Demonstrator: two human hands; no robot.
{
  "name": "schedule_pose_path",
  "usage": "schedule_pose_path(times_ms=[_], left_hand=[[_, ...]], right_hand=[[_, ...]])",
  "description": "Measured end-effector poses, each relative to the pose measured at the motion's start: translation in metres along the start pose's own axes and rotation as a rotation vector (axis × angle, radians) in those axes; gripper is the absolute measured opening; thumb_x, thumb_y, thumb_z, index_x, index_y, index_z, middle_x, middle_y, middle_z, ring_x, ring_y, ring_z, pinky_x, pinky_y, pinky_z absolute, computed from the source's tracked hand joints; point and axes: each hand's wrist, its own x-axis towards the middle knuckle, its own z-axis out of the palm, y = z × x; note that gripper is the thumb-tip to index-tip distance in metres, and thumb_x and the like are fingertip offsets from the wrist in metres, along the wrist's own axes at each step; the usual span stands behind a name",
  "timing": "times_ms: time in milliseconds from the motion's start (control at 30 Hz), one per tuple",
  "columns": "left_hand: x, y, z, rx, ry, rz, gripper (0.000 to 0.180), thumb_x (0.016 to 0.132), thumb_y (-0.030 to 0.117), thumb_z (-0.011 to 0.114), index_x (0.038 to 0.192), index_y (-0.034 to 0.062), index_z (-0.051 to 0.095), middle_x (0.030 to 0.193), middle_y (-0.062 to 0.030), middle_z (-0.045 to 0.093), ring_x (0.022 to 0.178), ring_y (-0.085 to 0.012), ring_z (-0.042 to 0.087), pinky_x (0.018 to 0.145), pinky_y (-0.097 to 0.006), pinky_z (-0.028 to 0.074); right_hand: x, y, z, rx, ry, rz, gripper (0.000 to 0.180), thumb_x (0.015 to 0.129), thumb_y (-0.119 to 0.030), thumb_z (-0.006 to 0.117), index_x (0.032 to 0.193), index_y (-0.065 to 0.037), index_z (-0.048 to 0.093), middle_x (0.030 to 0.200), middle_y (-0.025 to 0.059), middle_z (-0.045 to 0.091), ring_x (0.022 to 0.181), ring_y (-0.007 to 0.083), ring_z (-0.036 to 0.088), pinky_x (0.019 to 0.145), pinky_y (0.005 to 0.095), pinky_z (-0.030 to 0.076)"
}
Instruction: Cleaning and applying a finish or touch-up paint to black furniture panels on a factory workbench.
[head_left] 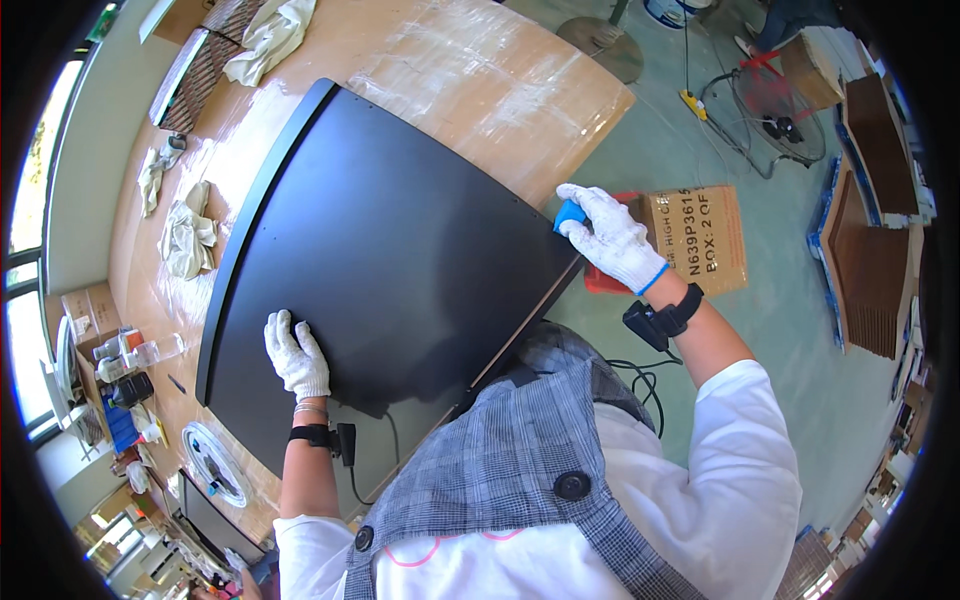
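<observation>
A large black panel (pixel 400 230) with a raised strip along its far left side lies on the table before me. My left hand (pixel 297 357), in a white knitted glove, rests on its left part with fingers stretched out and nothing held. At the panel's right corner, my right hand (pixel 612 238), also gloved, is closed around a small blue block (pixel 569 215). The block touches or nearly touches the panel's edge; the glove partly covers it, and its exact kind does not show.
The wooden table (pixel 480 75) has plastic film over its top. Crumpled cloths (pixel 188 232), bottles (pixel 150 352) and a roll of clear tape (pixel 213 465) lie on the left. Beyond the right edge stand a cardboard box (pixel 735 240), a floor fan (pixel 790 130) and stacked brown panels (pixel 870 270).
</observation>
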Motion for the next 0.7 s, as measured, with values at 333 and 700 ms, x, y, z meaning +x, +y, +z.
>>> schedule_pose_path(times_ms=[333,700], left_hand=[[0.003,0.007,-0.005,-0.011,0.022,-0.007,0.033,0.09,0.015,0.062,0.122,0.0073,0.06,0.131,-0.0184,0.057,0.125,-0.0389,0.049,0.108,-0.048,0.038],[0.002,0.011,-0.009,-0.054,0.042,-0.053,0.035,0.085,0.016,0.067,0.119,0.0077,0.063,0.129,-0.0178,0.058,0.124,-0.0397,0.05,0.106,-0.048,0.039]], right_hand=[[0.092,-0.038,0.028,-0.116,0.023,-0.146,0.044,0.087,-0.023,0.064,0.128,-0.01,0.053,0.118,0.0175,0.059,0.11,0.0376,0.057,0.093,0.0467,0.047],[0.216,-0.094,0.066,-0.028,0.034,-0.158,0.049,0.082,-0.023,0.069,0.125,-0.003,0.057,0.118,0.0215,0.063,0.112,0.038,0.058,0.099,0.0424,0.046]])
